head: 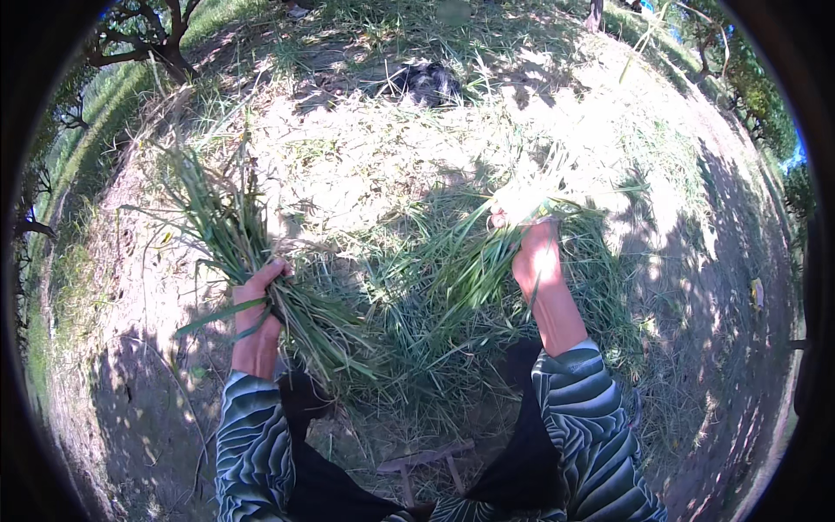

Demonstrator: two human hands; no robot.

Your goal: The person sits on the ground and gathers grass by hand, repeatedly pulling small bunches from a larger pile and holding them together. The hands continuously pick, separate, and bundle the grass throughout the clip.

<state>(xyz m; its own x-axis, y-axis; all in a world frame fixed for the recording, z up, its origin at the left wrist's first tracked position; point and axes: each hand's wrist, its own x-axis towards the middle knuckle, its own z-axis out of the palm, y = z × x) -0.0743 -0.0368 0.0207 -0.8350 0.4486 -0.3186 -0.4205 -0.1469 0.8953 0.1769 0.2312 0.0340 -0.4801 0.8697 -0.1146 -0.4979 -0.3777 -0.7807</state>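
My left hand (258, 303) grips a thick bunch of long green grass (228, 222), its blades fanning out above and below the fist. To the right, my right hand (531, 225) holds a second bunch of grass (479, 267), whose blades spread down and to the left. Strong sunlight washes out much of that hand, so its fingers are hard to make out. Between and below both hands lies a broad heap of loose cut grass (417, 326) on the ground, in front of my knees.
A small wooden frame (427, 458) stands low between my legs. A dark, shaggy clump (427, 85) lies farther ahead on the ground. Trees (169, 49) stand at the upper left, with more foliage (750, 85) at the right. A small yellowish scrap (757, 293) lies at far right.
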